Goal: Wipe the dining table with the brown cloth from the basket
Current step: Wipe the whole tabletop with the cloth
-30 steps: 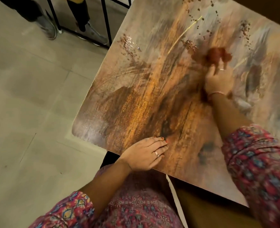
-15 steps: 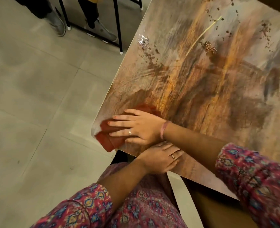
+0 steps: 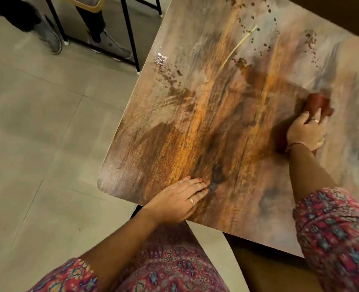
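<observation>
Brown cloth bunched under right hand near surface right edge, fingers curled onto it, left hand flat and empty at near edge; risk: crumbs smeared or swept onto floor.

I see a tabletop streaked in a wood-grain pattern of orange, dark brown and pale grey, dotted with dark brown crumbs and a thin yellow line near its far end. The cloth is reddish brown. My sleeves and dress carry a dense floral print in pink-red, blue and yellow. My left hand has orange-red nails and a gold ring; my right hand wears a pale ring and a pinkish bracelet. The floor is beige tile. The chair legs are black with white tips.
</observation>
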A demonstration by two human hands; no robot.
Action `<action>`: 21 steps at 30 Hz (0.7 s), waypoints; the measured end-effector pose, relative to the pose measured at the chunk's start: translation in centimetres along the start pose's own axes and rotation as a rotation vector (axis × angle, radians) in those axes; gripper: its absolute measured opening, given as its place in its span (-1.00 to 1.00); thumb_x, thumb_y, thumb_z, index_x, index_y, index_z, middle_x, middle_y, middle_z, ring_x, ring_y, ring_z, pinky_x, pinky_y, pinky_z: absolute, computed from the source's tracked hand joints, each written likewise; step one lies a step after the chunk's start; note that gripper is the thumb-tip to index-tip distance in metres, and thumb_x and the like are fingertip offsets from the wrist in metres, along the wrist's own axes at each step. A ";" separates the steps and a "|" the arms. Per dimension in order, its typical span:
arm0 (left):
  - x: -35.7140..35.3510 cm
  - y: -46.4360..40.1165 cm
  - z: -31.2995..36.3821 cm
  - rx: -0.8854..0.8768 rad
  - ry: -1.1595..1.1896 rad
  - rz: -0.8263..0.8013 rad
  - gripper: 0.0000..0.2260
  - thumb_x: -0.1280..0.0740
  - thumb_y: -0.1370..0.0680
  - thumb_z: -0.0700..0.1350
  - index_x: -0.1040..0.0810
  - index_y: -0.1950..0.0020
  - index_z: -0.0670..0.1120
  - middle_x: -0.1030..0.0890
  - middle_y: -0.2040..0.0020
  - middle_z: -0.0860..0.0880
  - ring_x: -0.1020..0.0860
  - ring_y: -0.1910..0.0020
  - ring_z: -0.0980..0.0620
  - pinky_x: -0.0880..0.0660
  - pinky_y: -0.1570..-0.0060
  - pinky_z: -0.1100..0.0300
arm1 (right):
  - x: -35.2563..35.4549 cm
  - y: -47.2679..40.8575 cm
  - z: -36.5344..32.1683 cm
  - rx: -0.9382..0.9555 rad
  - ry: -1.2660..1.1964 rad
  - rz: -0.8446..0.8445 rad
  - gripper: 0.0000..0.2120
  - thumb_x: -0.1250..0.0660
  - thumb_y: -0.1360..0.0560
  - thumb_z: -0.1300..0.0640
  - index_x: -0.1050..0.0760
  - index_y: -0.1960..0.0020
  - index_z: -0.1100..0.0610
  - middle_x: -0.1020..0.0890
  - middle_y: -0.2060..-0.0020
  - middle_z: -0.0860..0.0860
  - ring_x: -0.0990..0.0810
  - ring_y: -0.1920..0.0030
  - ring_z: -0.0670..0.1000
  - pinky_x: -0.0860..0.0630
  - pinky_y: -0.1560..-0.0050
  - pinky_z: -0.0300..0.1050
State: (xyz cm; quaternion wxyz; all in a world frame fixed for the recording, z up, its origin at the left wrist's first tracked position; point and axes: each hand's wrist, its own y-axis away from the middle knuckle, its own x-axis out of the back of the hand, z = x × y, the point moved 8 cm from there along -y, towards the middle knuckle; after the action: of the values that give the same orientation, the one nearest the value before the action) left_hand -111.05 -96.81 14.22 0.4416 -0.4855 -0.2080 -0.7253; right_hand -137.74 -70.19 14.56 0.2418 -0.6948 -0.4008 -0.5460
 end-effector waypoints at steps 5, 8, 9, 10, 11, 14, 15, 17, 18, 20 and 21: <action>3.7 0.5 -5.6 0.304 -0.027 0.170 -0.62 -0.21 -0.55 -0.05 -0.52 -0.27 -0.23 -0.52 -0.27 -0.20 -0.47 -0.29 -0.18 -0.37 -0.29 -0.18 | -1.5 3.5 -4.1 -0.120 -0.018 0.014 -0.49 0.05 -0.65 -0.08 -0.06 -0.57 -0.01 -0.05 -0.57 0.08 0.04 -0.57 0.10 0.07 -0.50 0.19; 6.4 1.5 -9.9 0.541 0.004 0.292 -0.54 -0.22 -0.55 -0.02 -0.41 -0.35 -0.29 -0.43 -0.33 -0.27 -0.35 -0.36 -0.23 -0.31 -0.32 -0.20 | -6.1 12.8 -14.3 0.585 0.040 -0.170 -0.49 -0.05 -0.61 -0.09 -0.17 -0.54 -0.02 -0.13 -0.56 0.05 -0.03 -0.56 0.09 0.02 -0.52 0.18; 7.3 2.0 -11.3 0.616 -0.008 0.337 -0.51 -0.21 -0.55 -0.01 -0.37 -0.38 -0.30 -0.40 -0.35 -0.28 -0.31 -0.37 -0.22 -0.26 -0.36 -0.14 | -7.5 17.9 -16.6 0.856 0.058 -0.241 -0.50 -0.07 -0.59 -0.09 -0.24 -0.51 -0.02 -0.19 -0.54 0.05 -0.09 -0.55 0.09 -0.03 -0.51 0.19; 8.3 2.7 -13.0 0.707 -0.001 0.386 -0.49 -0.20 -0.56 0.00 -0.33 -0.40 -0.30 -0.36 -0.37 -0.30 -0.28 -0.38 -0.22 -0.19 -0.41 -0.08 | -8.5 23.1 -17.4 1.089 0.073 -0.311 -0.51 -0.09 -0.57 -0.09 -0.30 -0.48 -0.02 -0.24 -0.52 0.05 -0.14 -0.54 0.10 -0.08 -0.50 0.19; 9.2 3.4 -14.8 0.823 0.032 0.435 -0.49 -0.17 -0.57 0.00 -0.30 -0.41 -0.31 -0.33 -0.38 -0.31 -0.25 -0.40 -0.22 -0.13 -0.42 -0.02 | -9.1 27.8 -17.0 1.269 0.089 -0.371 -0.52 -0.10 -0.56 -0.09 -0.34 -0.46 -0.02 -0.27 -0.51 0.05 -0.17 -0.53 0.10 -0.10 -0.48 0.18; 10.6 5.6 -19.7 1.138 0.171 0.562 -0.58 -0.11 -0.63 -0.06 -0.35 -0.36 -0.32 -0.39 -0.31 -0.35 -0.32 -0.33 -0.27 -0.20 -0.34 0.03 | -9.3 34.7 -13.0 1.523 0.150 -0.508 -0.52 -0.06 -0.59 -0.12 -0.28 -0.49 -0.06 -0.23 -0.53 0.02 -0.13 -0.54 0.07 -0.04 -0.48 0.13; 10.5 6.0 -21.0 1.208 0.251 0.594 -0.62 -0.09 -0.64 -0.07 -0.41 -0.29 -0.33 -0.45 -0.23 -0.35 -0.39 -0.26 -0.28 -0.26 -0.27 0.02 | -9.3 34.7 -12.4 1.575 0.156 -0.530 -0.52 -0.06 -0.60 -0.12 -0.26 -0.49 -0.08 -0.22 -0.53 0.01 -0.12 -0.54 0.06 -0.04 -0.48 0.11; 9.6 6.2 -22.7 1.330 0.484 0.612 -0.59 -0.05 -0.66 0.00 -0.52 -0.19 -0.27 -0.55 -0.14 -0.27 -0.48 -0.18 -0.20 -0.34 -0.18 0.04 | -9.5 32.2 -13.6 1.634 0.145 -0.523 -0.53 -0.10 -0.60 -0.11 -0.28 -0.49 -0.09 -0.25 -0.52 0.00 -0.17 -0.53 0.06 -0.06 -0.48 0.11; 8.8 5.9 -23.1 1.367 0.624 0.598 -0.56 -0.02 -0.66 0.05 -0.55 -0.20 -0.20 -0.58 -0.15 -0.18 -0.50 -0.17 -0.11 -0.37 -0.18 0.09 | -9.7 30.2 -15.2 1.602 0.152 -0.506 -0.54 -0.11 -0.59 -0.11 -0.29 -0.48 -0.09 -0.26 -0.52 0.00 -0.19 -0.52 0.06 -0.06 -0.48 0.12; 7.8 5.1 -23.2 1.352 0.847 0.569 -0.54 0.02 -0.66 0.09 -0.61 -0.16 -0.08 -0.62 -0.11 -0.07 -0.55 -0.10 0.02 -0.42 -0.16 0.16 | -10.1 24.0 -19.5 1.411 0.137 -0.430 -0.54 -0.11 -0.60 -0.10 -0.30 -0.48 -0.08 -0.27 -0.51 0.00 -0.19 -0.52 0.05 -0.09 -0.50 0.16; 7.4 4.9 -23.2 1.337 0.946 0.582 -0.54 0.03 -0.66 0.09 -0.64 -0.08 -0.05 -0.65 -0.05 -0.06 -0.57 -0.03 0.04 -0.45 -0.12 0.17 | -10.2 20.4 -21.4 1.279 0.113 -0.374 -0.54 -0.11 -0.60 -0.09 -0.30 -0.48 -0.07 -0.27 -0.51 -0.01 -0.18 -0.52 0.04 -0.12 -0.49 0.16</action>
State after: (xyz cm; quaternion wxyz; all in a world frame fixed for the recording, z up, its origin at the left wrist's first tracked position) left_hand -120.00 -119.59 9.94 0.8421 0.1942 -0.2525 -0.4351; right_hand -133.93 -101.18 13.10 0.5280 -0.3036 -0.7460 -0.2692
